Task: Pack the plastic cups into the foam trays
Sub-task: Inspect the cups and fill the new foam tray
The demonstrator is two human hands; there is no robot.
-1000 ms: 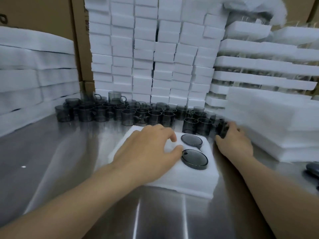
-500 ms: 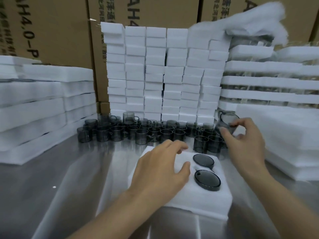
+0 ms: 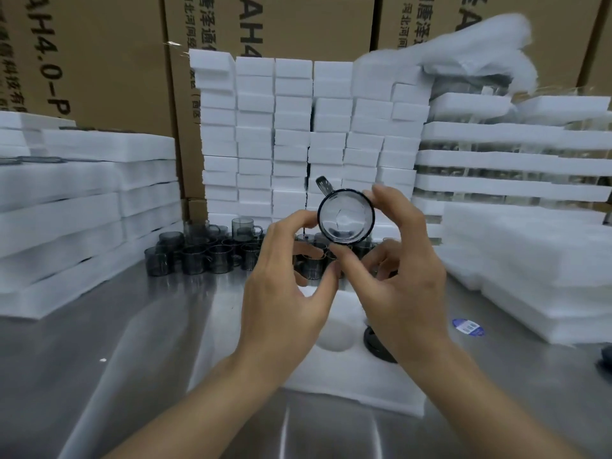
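r hand (image 3: 404, 293) pinches cup (image 3: 346, 215) over foam tray (image 3: 331, 376), l hand (image 3: 284, 293) curled at its rim, grip unclear.

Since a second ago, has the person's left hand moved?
Yes. The left hand has lifted off the white foam tray, where it lay flat, up to the smoky clear plastic cup that the right hand holds.

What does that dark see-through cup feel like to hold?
Probably light: the right hand holds the smoky plastic cup up by fingertips alone. Likely stiff, since its rim looks round in the pinch. Its glossy wall may be slippery.
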